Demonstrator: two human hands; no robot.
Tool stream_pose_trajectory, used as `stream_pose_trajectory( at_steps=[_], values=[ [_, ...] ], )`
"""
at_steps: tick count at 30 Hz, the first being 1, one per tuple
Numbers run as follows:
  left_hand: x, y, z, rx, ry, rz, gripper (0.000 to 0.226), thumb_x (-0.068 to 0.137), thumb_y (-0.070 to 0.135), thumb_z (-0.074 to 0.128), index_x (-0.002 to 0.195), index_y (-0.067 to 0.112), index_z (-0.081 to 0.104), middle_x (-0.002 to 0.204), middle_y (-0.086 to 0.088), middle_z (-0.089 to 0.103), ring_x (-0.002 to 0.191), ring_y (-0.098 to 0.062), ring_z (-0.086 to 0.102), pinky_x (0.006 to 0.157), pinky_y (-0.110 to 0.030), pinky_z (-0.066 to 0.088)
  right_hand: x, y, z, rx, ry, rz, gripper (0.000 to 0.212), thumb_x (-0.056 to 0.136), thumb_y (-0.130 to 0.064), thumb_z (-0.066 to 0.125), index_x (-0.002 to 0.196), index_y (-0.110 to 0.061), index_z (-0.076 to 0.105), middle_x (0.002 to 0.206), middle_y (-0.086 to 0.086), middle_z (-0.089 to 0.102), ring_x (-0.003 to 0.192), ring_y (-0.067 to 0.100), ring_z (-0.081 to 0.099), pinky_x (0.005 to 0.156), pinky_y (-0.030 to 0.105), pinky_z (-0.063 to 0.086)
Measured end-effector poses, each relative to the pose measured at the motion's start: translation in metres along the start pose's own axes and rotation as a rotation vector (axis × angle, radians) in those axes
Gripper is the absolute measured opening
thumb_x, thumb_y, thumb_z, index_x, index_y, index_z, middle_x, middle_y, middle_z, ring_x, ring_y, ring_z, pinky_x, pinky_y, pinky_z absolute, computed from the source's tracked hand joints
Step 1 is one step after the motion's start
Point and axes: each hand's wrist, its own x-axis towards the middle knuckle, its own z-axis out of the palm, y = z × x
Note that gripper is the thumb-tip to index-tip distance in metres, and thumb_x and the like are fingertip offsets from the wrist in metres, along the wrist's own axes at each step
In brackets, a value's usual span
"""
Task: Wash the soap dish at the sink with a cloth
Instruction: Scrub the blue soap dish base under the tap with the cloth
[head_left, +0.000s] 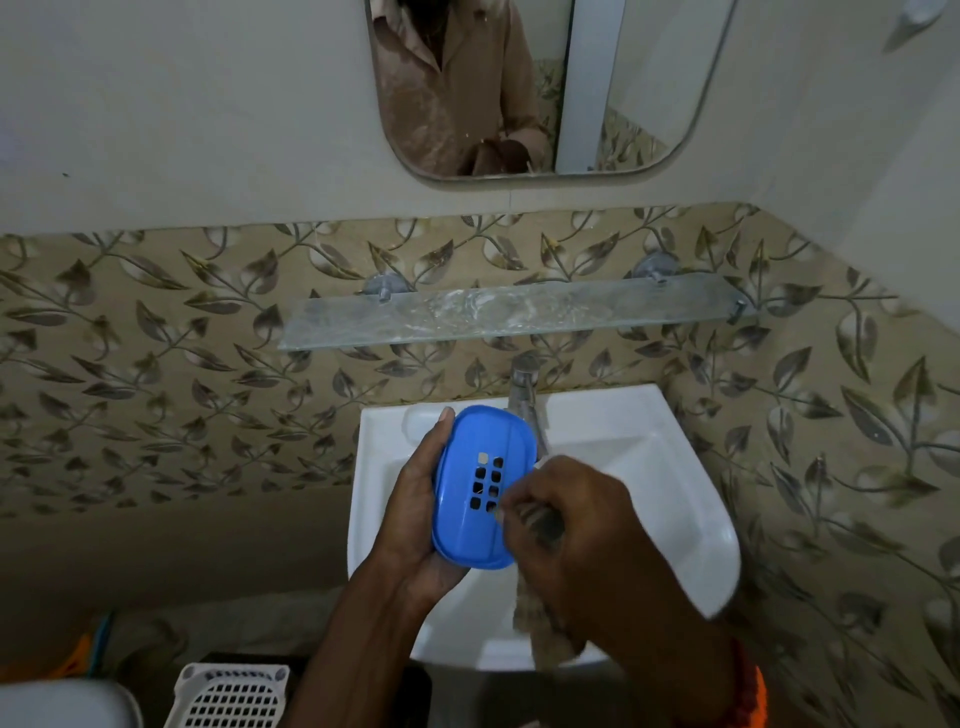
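Note:
A blue plastic soap dish (480, 483) with several square drain holes is held over the white sink (680, 499). My left hand (415, 519) grips it from the left and underneath, thumb along its left edge. My right hand (561, 525) is closed on a checked brown cloth (540, 618) and presses it against the dish's right side. The cloth's loose end hangs down over the sink's front rim. A metal tap (524, 400) stands just behind the dish; whether water runs is unclear.
A glass shelf (509, 312) is fixed to the leaf-patterned tiles above the tap. A mirror (519, 88) hangs higher up. A white perforated basket (231, 696) sits on the floor at lower left, beside a white rounded object (62, 704).

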Motion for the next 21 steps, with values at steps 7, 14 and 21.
stream_pose_trajectory(
  at_steps=[7, 14, 21],
  values=[
    [0.000, -0.006, -0.002, 0.045, 0.009, 0.018, 0.064, 0.073, 0.061, 0.080, 0.117, 0.015, 0.075, 0.101, -0.010, 0.074, 0.085, -0.024, 0.069, 0.078, -0.039, 0.055, 0.027, 0.012, -0.007, -0.088, 0.080, 0.014, 0.010, 0.089, -0.018, 0.067, 0.094, -0.010, 0.067, 0.087, 0.004, 0.060, 0.079, 0.013, 0.058, 0.073, 0.022, 0.048],
    [-0.001, -0.010, -0.004, 0.080, 0.043, 0.044, 0.063, 0.072, 0.064, 0.080, 0.114, 0.017, 0.076, 0.096, -0.009, 0.075, 0.080, -0.024, 0.070, 0.076, -0.039, 0.056, 0.020, 0.012, -0.006, -0.160, 0.019, 0.010, 0.009, 0.089, -0.013, 0.066, 0.093, -0.006, 0.067, 0.084, 0.008, 0.060, 0.076, 0.018, 0.059, 0.073, 0.028, 0.052],
    [-0.003, -0.010, -0.008, 0.104, 0.074, 0.072, 0.071, 0.074, 0.067, 0.074, 0.125, 0.017, 0.072, 0.115, -0.015, 0.070, 0.090, -0.027, 0.069, 0.081, -0.042, 0.056, -0.004, -0.002, 0.008, -0.061, 0.034, 0.021, 0.007, 0.078, -0.003, 0.065, 0.076, 0.003, 0.065, 0.065, 0.013, 0.062, 0.057, 0.019, 0.062, 0.054, 0.030, 0.056]
  ],
)
